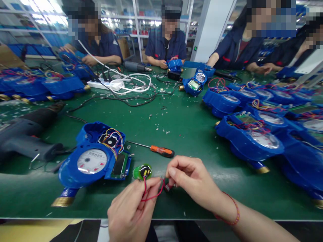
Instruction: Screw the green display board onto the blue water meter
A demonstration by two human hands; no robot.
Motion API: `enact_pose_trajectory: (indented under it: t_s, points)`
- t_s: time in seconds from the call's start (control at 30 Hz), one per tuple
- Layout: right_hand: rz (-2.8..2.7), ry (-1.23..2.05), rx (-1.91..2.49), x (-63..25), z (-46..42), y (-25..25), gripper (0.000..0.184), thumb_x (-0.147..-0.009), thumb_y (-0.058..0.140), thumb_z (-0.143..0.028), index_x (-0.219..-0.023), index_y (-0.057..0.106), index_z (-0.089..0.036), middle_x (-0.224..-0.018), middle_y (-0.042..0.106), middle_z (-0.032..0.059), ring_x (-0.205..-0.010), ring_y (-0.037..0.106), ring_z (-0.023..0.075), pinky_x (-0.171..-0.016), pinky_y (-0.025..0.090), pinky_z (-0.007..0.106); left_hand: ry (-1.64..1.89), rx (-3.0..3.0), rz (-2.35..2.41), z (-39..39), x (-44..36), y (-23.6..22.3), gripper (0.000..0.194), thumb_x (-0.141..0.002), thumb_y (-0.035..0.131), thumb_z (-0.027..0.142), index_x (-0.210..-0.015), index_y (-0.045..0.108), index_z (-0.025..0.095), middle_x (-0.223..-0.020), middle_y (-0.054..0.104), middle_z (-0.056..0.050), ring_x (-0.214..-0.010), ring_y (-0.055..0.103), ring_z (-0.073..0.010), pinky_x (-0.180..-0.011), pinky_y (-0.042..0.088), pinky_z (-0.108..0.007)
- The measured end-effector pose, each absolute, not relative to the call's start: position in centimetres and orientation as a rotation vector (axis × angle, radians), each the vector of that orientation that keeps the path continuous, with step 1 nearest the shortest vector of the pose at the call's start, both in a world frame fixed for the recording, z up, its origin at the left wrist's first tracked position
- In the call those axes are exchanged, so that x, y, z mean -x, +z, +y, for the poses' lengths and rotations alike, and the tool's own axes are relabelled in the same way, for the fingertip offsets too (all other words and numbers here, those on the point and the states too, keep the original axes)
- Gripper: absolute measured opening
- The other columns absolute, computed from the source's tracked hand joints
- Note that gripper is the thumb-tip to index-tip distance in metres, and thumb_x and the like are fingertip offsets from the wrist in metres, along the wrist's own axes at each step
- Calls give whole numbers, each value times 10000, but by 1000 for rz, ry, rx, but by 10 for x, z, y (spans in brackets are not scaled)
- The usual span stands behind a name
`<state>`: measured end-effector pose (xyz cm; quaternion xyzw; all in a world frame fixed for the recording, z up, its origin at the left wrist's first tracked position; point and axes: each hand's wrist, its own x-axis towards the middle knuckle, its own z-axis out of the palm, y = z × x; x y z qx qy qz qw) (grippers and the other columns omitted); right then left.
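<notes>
One green round circuit board [142, 172] sits at lower centre of the frame; we pinch its red wires [152, 194] in our left hand [132, 211] and right hand [193, 179], just beside an opened blue water meter [92, 161] on the table [181, 134].

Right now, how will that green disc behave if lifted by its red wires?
The disc looks thin and light, so would probably swing. The red wires sag slackly, so seem floppy. Their joints at the disc may be fragile.
</notes>
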<state>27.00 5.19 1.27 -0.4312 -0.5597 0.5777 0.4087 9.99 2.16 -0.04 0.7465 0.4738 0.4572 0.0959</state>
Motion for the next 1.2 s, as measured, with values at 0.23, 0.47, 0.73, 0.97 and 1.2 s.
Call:
enact_pose_trajectory:
  t_s: [0.23,0.47,0.73,0.97,1.2]
  points:
    - [-1545,1366,1050,-265,47,11,192,-890,563,-282,-748,568,-154,-683,552,2,-649,494,109,-597,408,225,1358,-2262,1373,21,-100,-2,177,-799,695,61,-922,705,188,-745,763,3,-592,688,-96,-646,525,-146]
    - [-1302,1106,1128,-276,55,6,265,-960,518,-383,-790,512,-180,-625,397,-56,-507,380,75,-467,309,201,1415,-1938,1522,20,-102,-3,88,-803,698,133,-851,721,202,-713,753,22,-551,673,-93,-583,531,-138]
    - [-2146,1241,788,-311,68,27,351,-970,539,-298,-668,602,-132,-627,555,-3,-587,500,85,-582,365,215,1437,-1367,1581,22,-96,6,87,-788,659,241,-712,623,218,-584,585,70,-522,541,-62,-515,433,-100]
    - [-2653,793,1145,-287,66,2,200,-898,657,-276,-1054,624,-155,-1017,623,75,-906,601,208,-706,417,288,1400,-1016,1492,21,-94,-4,339,-807,689,490,-675,568,202,-607,474,55,-568,417,-88,-532,386,-149]
    - [-2428,703,978,-277,60,-1,54,-915,611,-181,-911,588,-132,-792,607,21,-694,533,121,-630,395,228,1137,-885,1250,23,-86,-29,370,-709,803,435,-677,527,190,-983,714,-59,-890,655,-181,-797,538,-244]
